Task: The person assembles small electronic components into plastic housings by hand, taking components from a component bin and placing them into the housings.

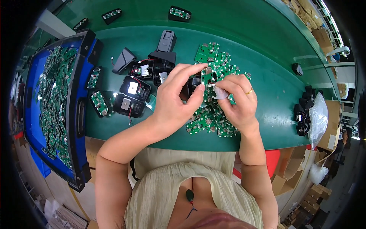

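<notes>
My left hand [177, 91] curls its thumb and fingers around a small black plastic housing [193, 84]. A green circuit board [208, 76] shows at the housing's right side, between my fingertips. My right hand [240, 99] is closed in a pinch at the lower right edge of that board. A whitish, translucent piece [220, 92] shows at its thumb; whether it is worn or held, I cannot tell. What the right fingertips grip is hidden. Loose circuit boards [211, 122] lie heaped under and around both hands.
Left of my hands lie opened black housings [132, 88] with wires. A blue, black-framed tray [32, 110] full of boards stands at the far left. Black parts [302, 114] and a clear plastic bag [318, 118] sit at the green table's [274, 114] right edge.
</notes>
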The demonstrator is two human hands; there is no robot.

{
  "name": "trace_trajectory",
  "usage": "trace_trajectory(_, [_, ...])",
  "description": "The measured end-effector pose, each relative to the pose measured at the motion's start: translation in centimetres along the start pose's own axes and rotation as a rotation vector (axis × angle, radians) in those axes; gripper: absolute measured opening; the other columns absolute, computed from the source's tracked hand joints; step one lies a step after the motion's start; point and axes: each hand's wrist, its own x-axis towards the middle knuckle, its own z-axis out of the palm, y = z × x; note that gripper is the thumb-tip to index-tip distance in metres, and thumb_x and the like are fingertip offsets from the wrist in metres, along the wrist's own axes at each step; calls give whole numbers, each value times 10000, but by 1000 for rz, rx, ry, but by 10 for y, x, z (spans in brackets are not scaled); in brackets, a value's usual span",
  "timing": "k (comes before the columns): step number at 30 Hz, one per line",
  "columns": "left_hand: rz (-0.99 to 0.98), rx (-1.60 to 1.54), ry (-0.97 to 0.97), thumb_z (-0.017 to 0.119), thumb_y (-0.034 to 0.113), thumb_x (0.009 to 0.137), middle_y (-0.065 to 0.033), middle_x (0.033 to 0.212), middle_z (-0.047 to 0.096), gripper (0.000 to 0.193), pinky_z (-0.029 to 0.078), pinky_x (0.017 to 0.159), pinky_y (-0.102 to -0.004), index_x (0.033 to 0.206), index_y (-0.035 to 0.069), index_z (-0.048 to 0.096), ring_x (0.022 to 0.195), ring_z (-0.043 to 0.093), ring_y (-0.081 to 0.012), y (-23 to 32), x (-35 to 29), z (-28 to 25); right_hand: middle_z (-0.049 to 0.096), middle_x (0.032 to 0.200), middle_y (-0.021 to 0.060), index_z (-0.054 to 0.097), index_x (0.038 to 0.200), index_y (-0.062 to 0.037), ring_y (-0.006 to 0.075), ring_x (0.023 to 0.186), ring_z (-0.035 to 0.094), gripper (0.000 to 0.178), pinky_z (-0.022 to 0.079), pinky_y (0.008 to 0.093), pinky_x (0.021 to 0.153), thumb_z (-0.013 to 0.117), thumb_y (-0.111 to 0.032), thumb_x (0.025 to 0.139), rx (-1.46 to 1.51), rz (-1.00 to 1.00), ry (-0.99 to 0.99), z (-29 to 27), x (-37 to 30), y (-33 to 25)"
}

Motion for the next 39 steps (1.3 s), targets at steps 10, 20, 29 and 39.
trace_trajectory(10, [182, 217, 20, 594, 10, 739, -90, 946, 536, 374, 477, 572, -283, 1106, 70, 555, 678, 577, -203, 7, 0, -2, 552, 825, 98, 570, 862, -9, 250, 692, 540, 300, 456, 326, 574, 653, 77, 587, -37, -64, -25, -1, 2, -3])
trace_trajectory(20, [182, 246, 2, 598, 13, 738, -96, 951, 534, 370, 485, 485, -287, 1103, 57, 551, 663, 586, -209, 6, 0, -3, 548, 870, 102, 571, 896, 9, 252, 700, 535, 353, 461, 332, 578, 653, 58, 556, -105, -133, -69, -1, -1, -1])
trace_trajectory(29, [128, 192, -17, 599, 8, 743, -91, 899, 529, 368, 459, 476, -270, 1105, 56, 552, 614, 562, -178, 9, -2, -5, 540, 881, 110, 569, 904, 21, 248, 694, 530, 370, 463, 332, 569, 641, 41, 541, -125, -175, -72, 2, -2, -4])
trace_trajectory(39, [218, 79, 65, 569, 32, 795, -133, 1006, 535, 320, 455, 752, -313, 1113, 19, 537, 880, 559, -254, -4, 3, -1, 543, 908, 83, 447, 1206, -52, 125, 638, 530, 432, 426, 223, 493, 607, -90, 806, 454, 466, 19, 8, -7, -7])
